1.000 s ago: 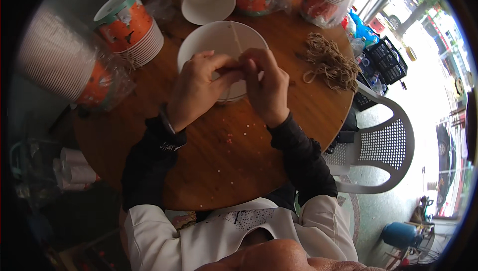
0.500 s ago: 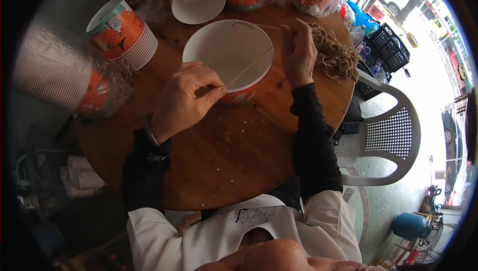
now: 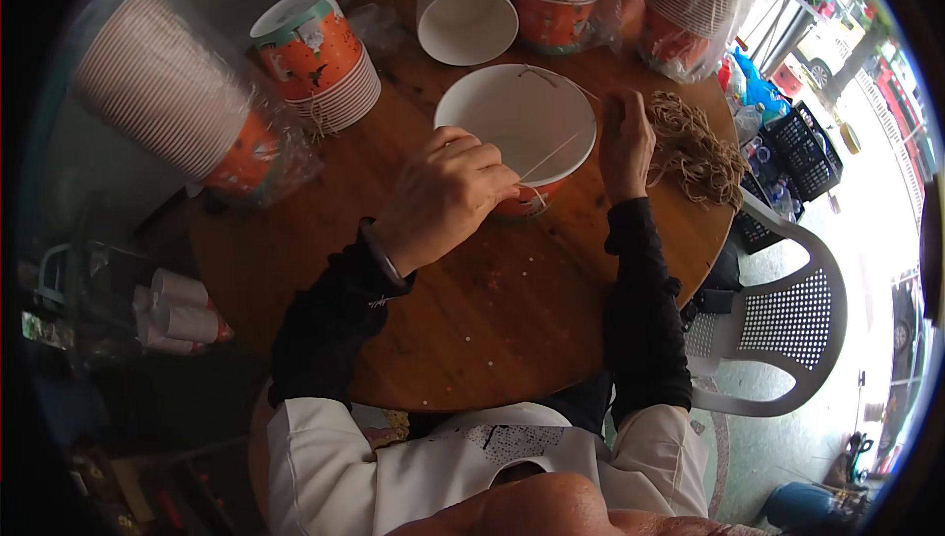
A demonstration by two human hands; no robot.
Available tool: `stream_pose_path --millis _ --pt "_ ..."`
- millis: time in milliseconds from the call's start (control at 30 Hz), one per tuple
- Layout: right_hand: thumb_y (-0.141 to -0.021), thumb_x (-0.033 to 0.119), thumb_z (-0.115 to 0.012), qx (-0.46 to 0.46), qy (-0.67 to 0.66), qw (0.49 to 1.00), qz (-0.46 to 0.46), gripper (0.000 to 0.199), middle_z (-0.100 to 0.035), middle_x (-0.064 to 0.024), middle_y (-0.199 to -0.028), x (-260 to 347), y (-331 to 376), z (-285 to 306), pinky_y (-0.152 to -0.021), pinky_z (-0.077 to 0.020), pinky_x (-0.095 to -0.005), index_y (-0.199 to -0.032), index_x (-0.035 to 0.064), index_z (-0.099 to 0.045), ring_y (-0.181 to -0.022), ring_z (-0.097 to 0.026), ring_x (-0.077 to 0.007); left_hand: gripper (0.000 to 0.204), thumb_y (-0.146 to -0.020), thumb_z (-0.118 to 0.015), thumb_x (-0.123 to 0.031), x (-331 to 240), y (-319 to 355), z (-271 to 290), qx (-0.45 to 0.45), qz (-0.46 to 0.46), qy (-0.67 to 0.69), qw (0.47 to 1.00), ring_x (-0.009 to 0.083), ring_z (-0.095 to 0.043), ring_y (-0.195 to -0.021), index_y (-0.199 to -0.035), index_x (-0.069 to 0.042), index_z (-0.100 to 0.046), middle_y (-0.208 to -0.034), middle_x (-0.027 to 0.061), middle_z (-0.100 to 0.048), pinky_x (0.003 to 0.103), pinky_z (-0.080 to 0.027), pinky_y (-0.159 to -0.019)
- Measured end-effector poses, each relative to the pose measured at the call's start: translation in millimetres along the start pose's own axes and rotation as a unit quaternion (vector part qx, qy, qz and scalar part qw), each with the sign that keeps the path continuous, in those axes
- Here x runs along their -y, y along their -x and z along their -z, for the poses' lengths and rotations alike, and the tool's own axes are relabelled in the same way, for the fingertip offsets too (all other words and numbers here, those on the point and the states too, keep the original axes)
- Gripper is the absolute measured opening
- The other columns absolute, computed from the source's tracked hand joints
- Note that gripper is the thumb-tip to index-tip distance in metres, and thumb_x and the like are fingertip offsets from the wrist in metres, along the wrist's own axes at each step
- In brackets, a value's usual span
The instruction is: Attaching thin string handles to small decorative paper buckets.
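A large paper bucket (image 3: 546, 196), white inside with an orange outside, stands on the round wooden table in front of me. Pinched in my left hand (image 3: 448, 196), at the near left of its rim, is a thin string (image 3: 551, 157) that runs slantwise across the mouth. My right hand (image 3: 627, 142) is closed beside the right of the rim, and a stretch of string leads from the far rim toward its fingers. Just past that hand lies a tangled heap of tan string (image 3: 697, 150).
A stack of orange buckets (image 3: 320, 63) stands at the far left, with a plastic-wrapped stack (image 3: 172, 83) nearer. A white bucket (image 3: 468, 19) lies tipped behind, near more wrapped stacks (image 3: 556, 4). A plastic chair (image 3: 787, 329) and black crates (image 3: 802, 152) are at right.
The whole scene has shifted right and slightly down in the view. My left hand has turned a little at the rim; both hands remain closed around the string.
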State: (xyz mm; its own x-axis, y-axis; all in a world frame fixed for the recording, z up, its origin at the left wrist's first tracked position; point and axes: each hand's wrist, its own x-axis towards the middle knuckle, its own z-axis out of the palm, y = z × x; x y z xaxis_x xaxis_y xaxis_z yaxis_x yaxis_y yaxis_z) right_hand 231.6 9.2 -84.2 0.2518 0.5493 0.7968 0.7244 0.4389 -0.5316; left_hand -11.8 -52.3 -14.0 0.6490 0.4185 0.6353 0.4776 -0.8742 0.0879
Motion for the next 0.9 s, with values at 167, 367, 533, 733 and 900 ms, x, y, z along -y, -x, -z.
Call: stream_pose_path --millis 167,367,533,733,900 --pt "-0.092 0.005 -0.056 0.154 -0.141 0.973 -0.098 0.005 -0.064 -0.0150 -0.081 14.9 17.5 -6.8 -0.066 -0.0506 -0.0336 -0.096 0.0037 -0.058 -0.074 -0.066 -0.0239 0.014 -0.078 -0.069 -0.007 15.8 4.7 -0.6 -0.013 0.034 -0.070 0.997 0.0240 -0.059 -0.079 -0.088 -0.007 -0.059 -0.080 0.0032 -0.059 0.038 -0.046 -0.076" --pt "-0.081 0.003 -0.063 0.303 -0.145 0.942 0.004 0.028 -0.060 -0.0170 -0.115 62.1 43.8 -11.8 -0.077 -0.0536 -0.0393 -0.109 0.0057 -0.061 -0.094 -0.064 -0.0350 0.006 -0.084 -0.058 -0.007 58.3 11.8 -7.0 -0.061 0.074 -0.141 0.985 0.0250 -0.060 -0.084 -0.090 -0.007 -0.056 -0.085 0.0057 -0.059 0.038 -0.049 -0.070" --pt "-0.082 0.005 -0.065 0.221 -0.099 0.968 0.066 0.036 -0.047 -0.0159 -0.138 67.7 41.2 -12.1 -0.087 -0.0517 -0.0389 -0.117 0.0069 -0.060 -0.110 -0.059 -0.0355 0.008 -0.089 -0.063 -0.008 110.9 30.2 -1.8 -0.270 0.197 0.018 0.943 0.0270 -0.063 -0.077 -0.093 -0.004 -0.058 -0.082 0.0106 -0.062 0.035 -0.049 -0.068" --pt "-0.084 0.005 -0.064 0.229 -0.110 0.967 -0.012 0.033 -0.053 -0.0140 -0.129 55.9 41.0 -13.4 -0.084 -0.0519 -0.0386 -0.117 0.0050 -0.059 -0.104 -0.062 -0.0330 0.018 -0.095 -0.062 -0.016 158.4 27.8 43.8 -0.507 0.261 0.163 0.805 0.0102 -0.060 -0.086 -0.102 0.000 -0.057 -0.094 0.0049 -0.063 0.025 -0.050 -0.075" --pt "-0.086 0.007 -0.063 0.249 -0.105 0.963 -0.018 0.030 -0.055 -0.0130 -0.124 52.8 41.1 -12.9 -0.081 -0.0521 -0.0390 -0.116 0.0043 -0.059 -0.098 -0.063 -0.0312 0.018 -0.094 -0.062 -0.011 193.9 9.1 94.9 -0.532 0.210 0.182 0.800 0.0117 -0.059 -0.085 -0.101 0.003 -0.053 -0.094 0.0073 -0.059 0.028 -0.057 -0.075"
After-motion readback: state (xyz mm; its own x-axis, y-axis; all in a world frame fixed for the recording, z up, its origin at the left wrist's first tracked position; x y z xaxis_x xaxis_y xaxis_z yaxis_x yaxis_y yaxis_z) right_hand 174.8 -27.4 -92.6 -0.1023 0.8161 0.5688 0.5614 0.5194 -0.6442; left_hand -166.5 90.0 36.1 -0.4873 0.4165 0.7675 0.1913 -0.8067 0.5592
